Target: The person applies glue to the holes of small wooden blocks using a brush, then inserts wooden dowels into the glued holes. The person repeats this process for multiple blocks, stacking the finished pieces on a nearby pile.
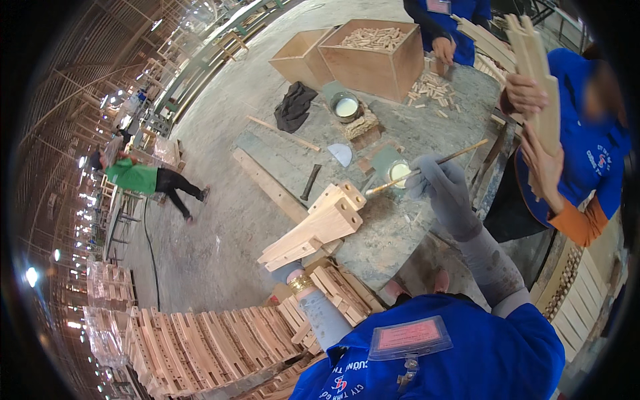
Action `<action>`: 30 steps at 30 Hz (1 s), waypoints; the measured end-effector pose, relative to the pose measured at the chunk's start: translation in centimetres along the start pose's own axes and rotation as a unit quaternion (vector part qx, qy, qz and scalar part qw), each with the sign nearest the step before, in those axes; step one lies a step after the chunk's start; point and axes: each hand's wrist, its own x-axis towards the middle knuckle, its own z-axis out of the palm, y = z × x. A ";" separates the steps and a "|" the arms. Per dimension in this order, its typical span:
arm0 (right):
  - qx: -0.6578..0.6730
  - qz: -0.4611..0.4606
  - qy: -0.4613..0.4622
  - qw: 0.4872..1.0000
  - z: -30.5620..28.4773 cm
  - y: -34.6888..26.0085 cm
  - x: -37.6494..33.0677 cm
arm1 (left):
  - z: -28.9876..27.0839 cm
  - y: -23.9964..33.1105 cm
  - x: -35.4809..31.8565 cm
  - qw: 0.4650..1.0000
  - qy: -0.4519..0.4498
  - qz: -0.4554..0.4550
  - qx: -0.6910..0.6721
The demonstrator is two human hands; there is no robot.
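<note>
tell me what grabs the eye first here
At centre, the left hand holds up a pale wooden piece with holes in its end, while the gloved right hand dips a brush at a small glue cup on the table. At right, a co-worker's hands grip wooden slats.

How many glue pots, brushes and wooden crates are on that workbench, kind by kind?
Pots of white glue: 2, one near the crates and one by the brush tip
Brushes: 1, a thin stick brush in the right hand
Open wooden crates: 2, one empty, one holding small wooden pegs
Total: 5
</note>
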 end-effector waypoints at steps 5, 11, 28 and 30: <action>-0.072 -0.015 -0.099 0.992 2.2 -2.1 -1.3 | 2.2 -1.4 0.9 0.997 -0.003 0.003 -0.080; -0.086 -0.030 -0.136 0.986 3.3 -2.3 -1.7 | 0.2 -0.2 0.2 0.991 -0.035 -0.013 -0.129; -0.156 -0.122 -0.139 0.970 4.0 -2.0 -2.6 | 1.6 -0.7 0.3 0.962 0.173 0.065 -0.202; -0.099 -0.040 -0.094 0.990 4.2 -2.8 -2.6 | 1.8 -1.1 0.4 0.972 0.187 0.046 -0.138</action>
